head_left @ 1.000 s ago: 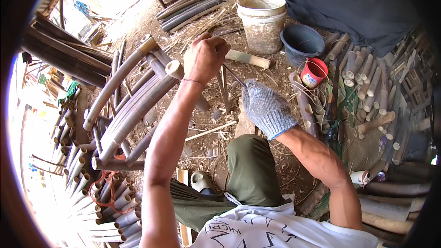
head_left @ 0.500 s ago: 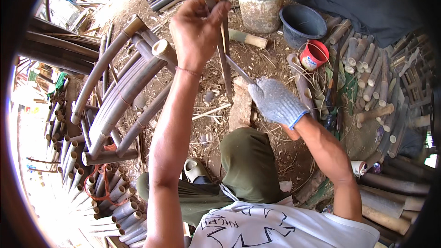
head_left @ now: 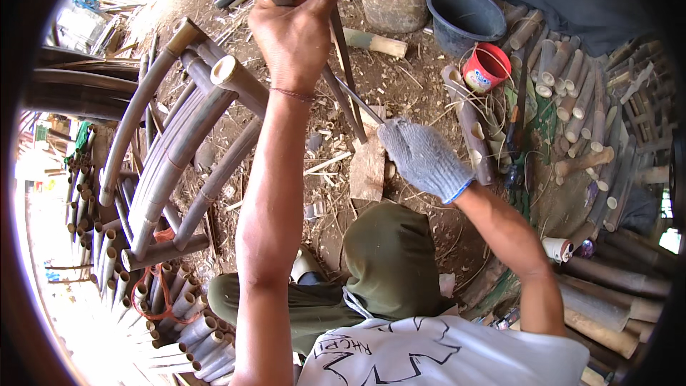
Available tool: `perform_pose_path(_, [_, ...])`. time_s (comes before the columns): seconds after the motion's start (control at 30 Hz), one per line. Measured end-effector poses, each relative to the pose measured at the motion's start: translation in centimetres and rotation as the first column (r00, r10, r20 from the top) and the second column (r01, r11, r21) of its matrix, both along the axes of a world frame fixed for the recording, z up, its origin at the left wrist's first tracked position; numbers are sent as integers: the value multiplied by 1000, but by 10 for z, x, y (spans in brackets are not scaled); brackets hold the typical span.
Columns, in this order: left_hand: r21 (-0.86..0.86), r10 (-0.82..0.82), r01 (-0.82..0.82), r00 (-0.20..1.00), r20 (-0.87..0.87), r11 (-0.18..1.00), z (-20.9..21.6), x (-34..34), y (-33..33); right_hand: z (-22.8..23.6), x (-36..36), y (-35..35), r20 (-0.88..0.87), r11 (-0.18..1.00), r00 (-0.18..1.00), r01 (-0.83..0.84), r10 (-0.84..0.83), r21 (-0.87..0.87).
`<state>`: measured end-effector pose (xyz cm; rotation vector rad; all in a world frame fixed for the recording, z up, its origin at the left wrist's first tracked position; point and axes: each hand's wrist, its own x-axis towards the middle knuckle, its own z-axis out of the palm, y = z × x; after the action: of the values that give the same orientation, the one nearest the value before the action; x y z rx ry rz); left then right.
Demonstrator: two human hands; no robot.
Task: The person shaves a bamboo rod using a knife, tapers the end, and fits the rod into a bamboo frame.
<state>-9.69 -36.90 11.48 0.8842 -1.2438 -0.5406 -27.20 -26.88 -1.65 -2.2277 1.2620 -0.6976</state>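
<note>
My bare left hand (head_left: 294,32) is raised at upper middle, its fingers closed round the upper ends of two dark bamboo strips (head_left: 340,44). The strips' tops spread apart, and their lower ends come together near a flat wooden block (head_left: 367,171) on the ground. In a grey knit glove with a blue cuff, my right hand (head_left: 423,159) grips a knife (head_left: 361,104). The glove hides its handle. The thin blade points up and left, crossing close to the strips; whether it touches them I cannot tell.
A bamboo frame (head_left: 187,132) stands at left, above cut bamboo tubes (head_left: 199,329). Beyond my right hand are a white bucket (head_left: 394,0), a black basin (head_left: 457,39) and a red pail (head_left: 487,68). More bamboo pieces (head_left: 572,89) lie at right; shavings litter the ground.
The strips, close together before, now spread apart at their tops in my left hand. My gloved right hand with the knife has shifted slightly left. The whole view has moved a little.
</note>
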Motion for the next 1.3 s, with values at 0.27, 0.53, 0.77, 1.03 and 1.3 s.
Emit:
perform_pose_path(0.27, [-560,515,-164,654,555,812,-10,25,-38,-201,-5,39,-351,793,920,341,-173,505])
perform_pose_path(0.53, [-227,349,-341,937,-4,912,-95,34,-20,-134,-31,22,422,384,401,-176,-813,906])
perform_pose_path(0.77, [-240,289,-300,954,-79,923,-81,45,60,-160,-57,49,-259,795,889,456,-379,400])
perform_pose_path(1.03, [-266,73,-132,973,-220,955,-114,38,77,-194,-31,40,-311,949,931,255,-190,184])
perform_pose_path(1.3, [-187,222,-280,934,-279,942,-115,27,95,-177,-2,22,213,952,933,255,-289,171])
